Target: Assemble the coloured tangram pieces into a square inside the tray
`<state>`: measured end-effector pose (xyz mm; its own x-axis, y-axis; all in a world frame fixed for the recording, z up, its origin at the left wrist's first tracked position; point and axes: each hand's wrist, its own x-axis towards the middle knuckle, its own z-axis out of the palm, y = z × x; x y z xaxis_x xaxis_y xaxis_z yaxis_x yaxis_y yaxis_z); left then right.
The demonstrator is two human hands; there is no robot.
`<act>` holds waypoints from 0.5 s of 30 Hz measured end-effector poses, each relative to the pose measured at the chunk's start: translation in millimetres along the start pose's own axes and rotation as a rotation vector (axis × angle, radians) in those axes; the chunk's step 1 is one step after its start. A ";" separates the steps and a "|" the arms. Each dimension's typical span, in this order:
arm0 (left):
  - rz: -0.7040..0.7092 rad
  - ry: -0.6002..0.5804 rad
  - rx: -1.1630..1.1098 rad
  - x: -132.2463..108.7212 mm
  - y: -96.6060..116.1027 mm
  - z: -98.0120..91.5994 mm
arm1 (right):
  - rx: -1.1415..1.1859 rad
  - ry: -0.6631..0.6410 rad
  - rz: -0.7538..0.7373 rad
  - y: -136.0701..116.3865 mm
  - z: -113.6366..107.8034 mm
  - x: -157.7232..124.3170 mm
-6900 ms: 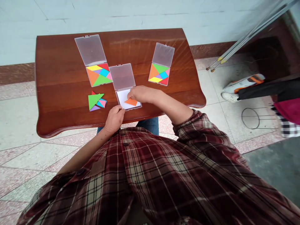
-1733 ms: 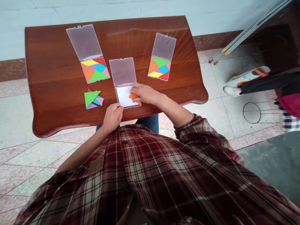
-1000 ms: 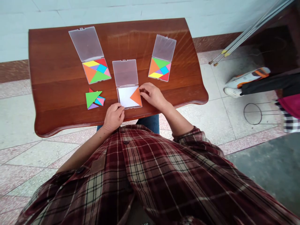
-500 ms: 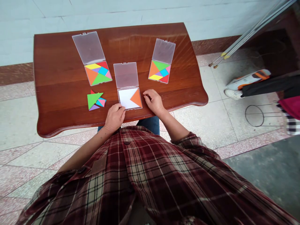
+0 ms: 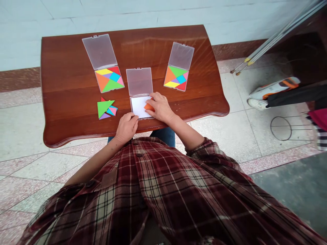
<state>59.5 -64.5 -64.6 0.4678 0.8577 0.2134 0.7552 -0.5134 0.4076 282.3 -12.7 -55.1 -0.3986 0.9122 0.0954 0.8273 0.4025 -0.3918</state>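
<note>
My left hand is closed at the near left corner of the middle plastic case, fingertips on its rim. My right hand reaches over the right side of this case. Its fingers and thumb are bent about an orange triangle, which lies on the white base inside and is largely hidden by the hand. The clear lid is folded back flat on the table. Left of my hands is a loose pile of tangram pieces: a green triangle on top, with red, blue, pink and purple pieces partly under it.
Two more open cases, one at the back left and one at the right, hold full tangram sets. They share the brown wooden table. To the right are crutches, a wire ring and another person's leg.
My right hand has moved left from the table beside the middle case onto the orange triangle. My left hand stays at the case's corner. The whole view has shifted slightly.
</note>
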 end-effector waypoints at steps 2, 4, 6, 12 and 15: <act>-0.008 -0.020 -0.005 0.0 1.4 0.5 | 0.011 0.003 0.000 1.2 0.5 -1.2; -0.016 -0.028 -0.015 -0.5 3.8 1.4 | 0.026 0.009 0.005 1.1 1.1 -3.4; -0.018 -0.014 -0.059 -1.5 5.5 0.2 | 0.040 0.018 0.011 0.1 0.9 -4.9; -0.269 0.234 -0.044 -3.5 -26.6 -39.8 | 0.125 0.133 0.060 3.0 -5.3 -8.8; -0.468 0.216 0.112 -0.9 -63.9 -68.4 | 0.142 0.200 0.132 10.0 -5.4 -13.9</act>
<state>-20.6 -30.5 -30.1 -0.0274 0.9764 0.2142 0.9106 -0.0640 0.4083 298.3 -20.9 -55.4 -0.1929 0.9589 0.2082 0.7977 0.2768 -0.5358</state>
